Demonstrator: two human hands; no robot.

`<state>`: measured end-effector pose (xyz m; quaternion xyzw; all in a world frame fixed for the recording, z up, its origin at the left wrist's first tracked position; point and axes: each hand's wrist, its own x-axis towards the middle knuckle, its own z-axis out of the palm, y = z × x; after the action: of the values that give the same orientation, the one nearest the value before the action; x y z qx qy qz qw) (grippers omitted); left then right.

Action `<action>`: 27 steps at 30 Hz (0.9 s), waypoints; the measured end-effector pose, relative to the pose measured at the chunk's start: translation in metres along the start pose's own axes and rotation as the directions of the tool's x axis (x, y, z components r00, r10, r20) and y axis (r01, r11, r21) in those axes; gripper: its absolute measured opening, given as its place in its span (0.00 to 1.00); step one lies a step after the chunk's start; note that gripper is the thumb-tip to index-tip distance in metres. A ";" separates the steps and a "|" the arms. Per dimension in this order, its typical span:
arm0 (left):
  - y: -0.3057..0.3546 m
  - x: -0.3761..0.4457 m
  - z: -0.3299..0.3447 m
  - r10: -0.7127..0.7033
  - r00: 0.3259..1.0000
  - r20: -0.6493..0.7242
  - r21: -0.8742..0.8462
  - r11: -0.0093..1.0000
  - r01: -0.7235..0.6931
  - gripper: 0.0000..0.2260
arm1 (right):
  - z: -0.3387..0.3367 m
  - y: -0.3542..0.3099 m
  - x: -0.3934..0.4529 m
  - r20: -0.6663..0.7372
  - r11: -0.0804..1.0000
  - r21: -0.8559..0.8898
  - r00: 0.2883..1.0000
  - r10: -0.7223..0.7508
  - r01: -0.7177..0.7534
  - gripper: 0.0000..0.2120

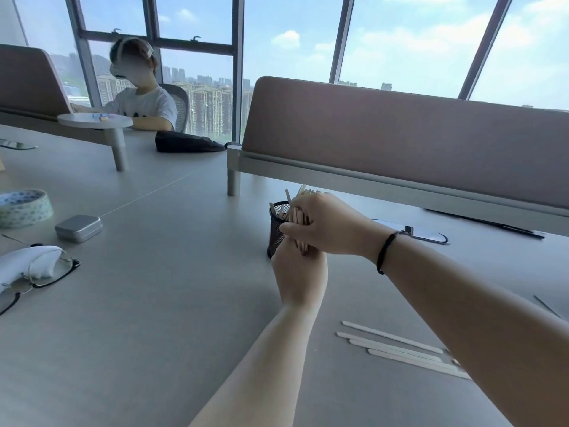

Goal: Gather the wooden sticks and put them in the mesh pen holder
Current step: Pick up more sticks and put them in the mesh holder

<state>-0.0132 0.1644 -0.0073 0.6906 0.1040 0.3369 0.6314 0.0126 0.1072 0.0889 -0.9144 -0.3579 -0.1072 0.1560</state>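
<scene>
Am gripping stick bundle (298, 221) with right hand (326, 224) and left hand (297, 272), at mesh pen holder's (277, 224) three o'clock. Risking splayed ends catching rim, tipping holder.

I count four wooden sticks (397, 349) lying flat on the bench (172, 303), plus a bundle (298, 217) in my two hands, too tightly packed to number. One mesh pen holder (277, 229). One round tape tin (23, 208), one small metal box (78, 228), one pair of glasses (54, 272), one dark pouch (187, 142).
</scene>
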 end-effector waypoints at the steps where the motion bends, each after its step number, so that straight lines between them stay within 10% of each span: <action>1: -0.002 0.001 0.001 -0.003 1.000 -0.009 -0.002 1.000 0.003 0.12 | -0.001 -0.001 0.001 0.007 1.000 0.006 1.000 0.007 -0.007 0.19; 10: -0.007 0.001 0.005 -0.221 0.972 -0.081 -0.153 0.966 0.208 0.12 | -0.047 0.022 0.031 -0.368 0.890 0.449 0.892 0.262 -0.076 0.15; 14: -0.001 0.000 0.006 -0.276 0.959 -0.059 -0.115 0.957 0.268 0.05 | -0.042 0.028 0.052 -0.548 0.928 0.366 0.788 0.280 -0.075 0.14; 27: -0.004 -0.004 0.012 -0.269 0.962 0.040 -0.030 0.962 0.271 0.05 | 0.013 0.034 0.073 -0.205 0.962 -0.061 0.946 0.250 -0.267 0.22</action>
<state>-0.0082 0.1537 -0.0121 0.6648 0.1800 0.2370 0.6852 0.0895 0.1339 0.0924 -0.9444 -0.2129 -0.1906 0.1626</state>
